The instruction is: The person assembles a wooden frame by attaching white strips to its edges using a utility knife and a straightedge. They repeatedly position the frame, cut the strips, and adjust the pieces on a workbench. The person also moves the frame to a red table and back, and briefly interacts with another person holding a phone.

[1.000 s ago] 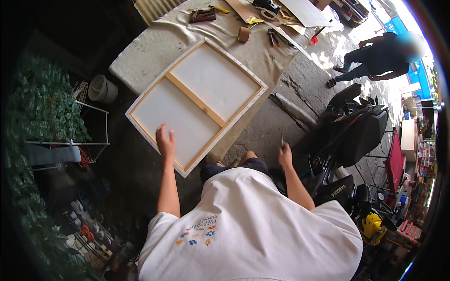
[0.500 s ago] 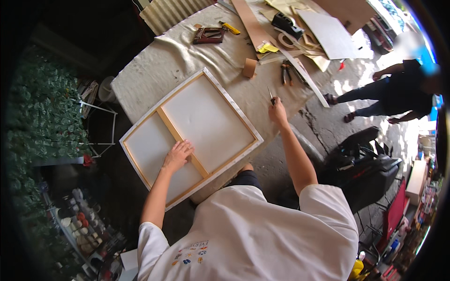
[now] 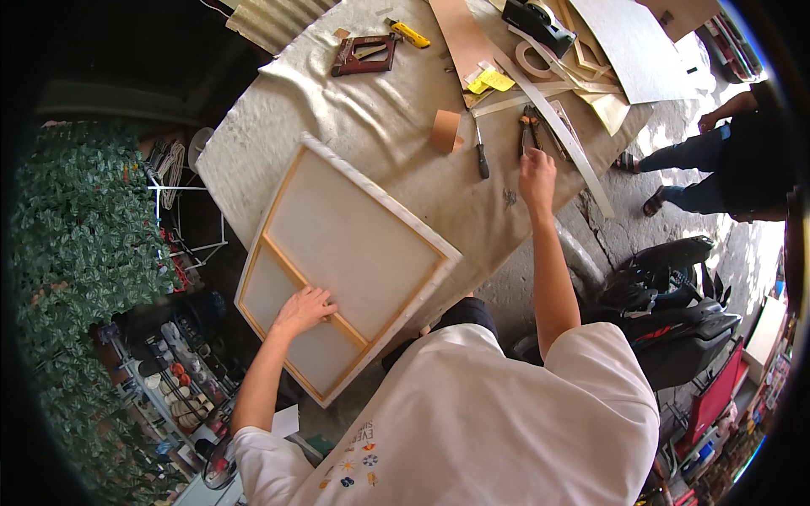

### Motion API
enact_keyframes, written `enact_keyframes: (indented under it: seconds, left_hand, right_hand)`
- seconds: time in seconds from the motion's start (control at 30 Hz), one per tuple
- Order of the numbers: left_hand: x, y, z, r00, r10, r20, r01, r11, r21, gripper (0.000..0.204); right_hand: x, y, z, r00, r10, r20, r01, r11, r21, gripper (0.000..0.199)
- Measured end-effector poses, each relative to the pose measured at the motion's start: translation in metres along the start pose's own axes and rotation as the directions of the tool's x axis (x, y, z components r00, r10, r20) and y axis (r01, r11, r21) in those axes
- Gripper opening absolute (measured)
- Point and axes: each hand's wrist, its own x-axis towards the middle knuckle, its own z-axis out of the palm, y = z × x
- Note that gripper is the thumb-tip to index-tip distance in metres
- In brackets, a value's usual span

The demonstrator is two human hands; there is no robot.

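My left hand [image 3: 305,310] has its fingers curled over the wooden crossbar on the back of a stretched canvas [image 3: 354,228]. The canvas lies back side up, tilted, and its near corner hangs past the table edge. My right hand [image 3: 537,175] is closed at the handle ends of a pair of pliers [image 3: 529,128] with dark and orange grips; its fingertips partly cover them. To the left of that hand a screwdriver [image 3: 483,160] with a dark handle lies on the cloth.
On the cloth-covered table [image 3: 278,105] lie a staple gun [image 3: 364,55], a yellow cutter [image 3: 408,34], a brown tape piece [image 3: 446,131], a black tape dispenser [image 3: 540,29] and wood strips. A motorcycle [image 3: 666,320] stands to the right; another person [image 3: 717,160] is beyond the table.
My right hand has put the screwdriver down on the cloth and moved right to the pliers. The canvas has tilted and shifted, with my left hand now curled on its crossbar.
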Motion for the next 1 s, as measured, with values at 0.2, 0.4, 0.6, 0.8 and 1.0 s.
enact_keyframes:
  seconds: [0.2, 0.4, 0.6, 0.8, 1.0]
  left_hand:
    - [-0.013, -0.029, -0.028, 0.979, -0.131, -0.156, 0.122, 0.990, -0.066, 0.023]
    - [-0.002, -0.060, -0.043, 0.890, -0.411, -0.198, 0.373, 0.906, -0.202, 0.030]
    - [0.047, -0.092, -0.061, 0.883, -0.422, -0.205, 0.365, 0.892, -0.266, 0.031]
    - [0.112, -0.085, -0.046, 0.903, -0.418, -0.101, 0.365, 0.870, -0.332, 0.032]
    - [0.137, -0.049, -0.032, 0.624, -0.679, -0.387, 0.563, 0.734, -0.380, 0.037]
  right_hand:
    - [0.024, 0.033, -0.025, 0.995, 0.080, 0.053, -0.079, 0.997, -0.016, 0.021]
    - [0.016, 0.008, -0.009, 0.991, 0.027, 0.132, -0.030, 0.999, 0.021, 0.019]
    - [0.054, -0.055, 0.021, 0.968, -0.150, 0.199, 0.117, 0.978, 0.171, 0.019]
    - [0.146, -0.117, 0.123, 0.880, -0.374, 0.293, 0.341, 0.926, 0.159, 0.026]
    - [0.213, -0.137, 0.229, 0.853, -0.380, 0.358, 0.429, 0.901, -0.065, 0.040]
